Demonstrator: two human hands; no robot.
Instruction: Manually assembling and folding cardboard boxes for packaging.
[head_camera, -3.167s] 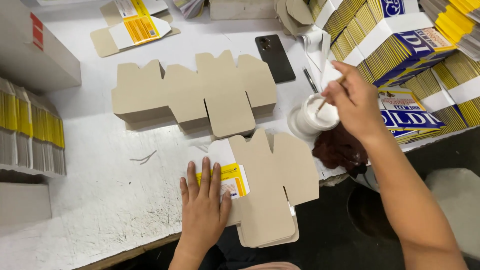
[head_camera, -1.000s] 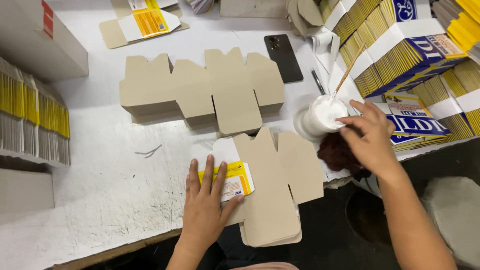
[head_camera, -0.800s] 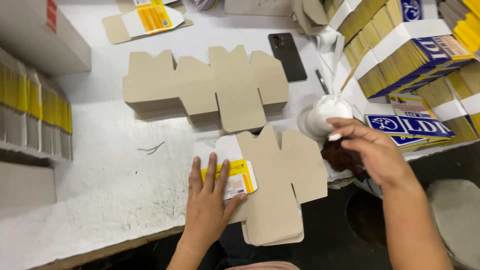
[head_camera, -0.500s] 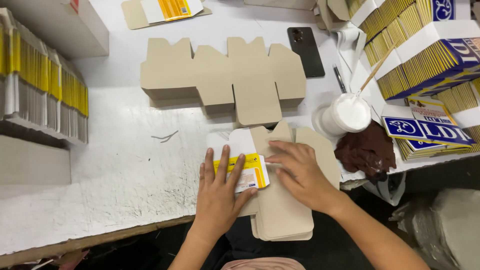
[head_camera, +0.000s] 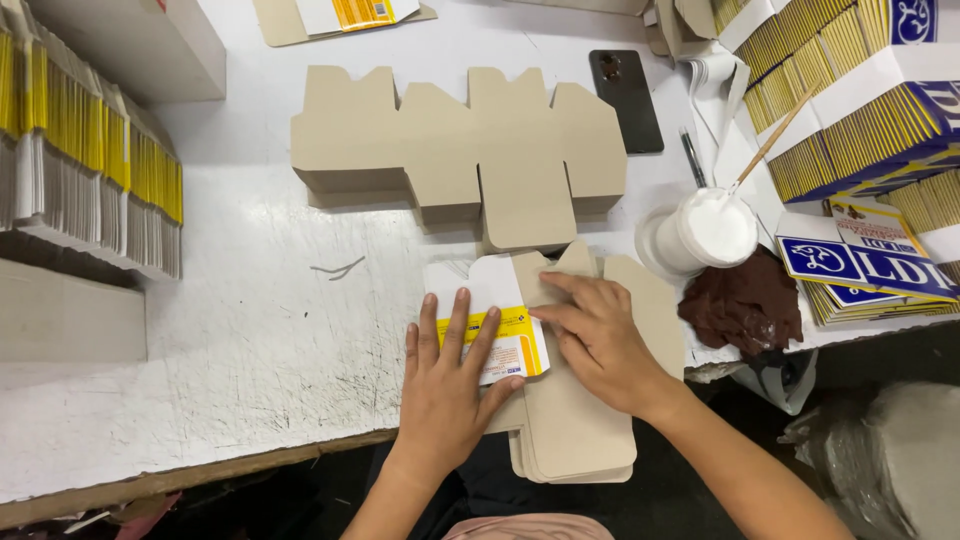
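Observation:
My left hand (head_camera: 448, 378) lies flat, fingers spread, on the white and yellow printed flap (head_camera: 487, 318) of a carton blank. That blank tops a small stack of flat brown carton blanks (head_camera: 570, 430) hanging over the table's near edge. My right hand (head_camera: 598, 335) presses its fingers on the brown panel right beside the printed flap. A white pot of glue (head_camera: 708, 230) with a thin stick in it stands to the right, beyond my right hand.
A bigger stack of brown blanks (head_camera: 455, 145) lies further back. A black phone (head_camera: 626, 100) and a pen (head_camera: 693, 157) lie beside it. A dark brown rag (head_camera: 743, 305) sits by the glue. Bundles of printed cartons stand at left (head_camera: 90, 170) and right (head_camera: 860, 100).
My right hand left the glue pot and came left onto the top blank beside the printed flap. My left hand stayed flat on the flap. The view shifted slightly.

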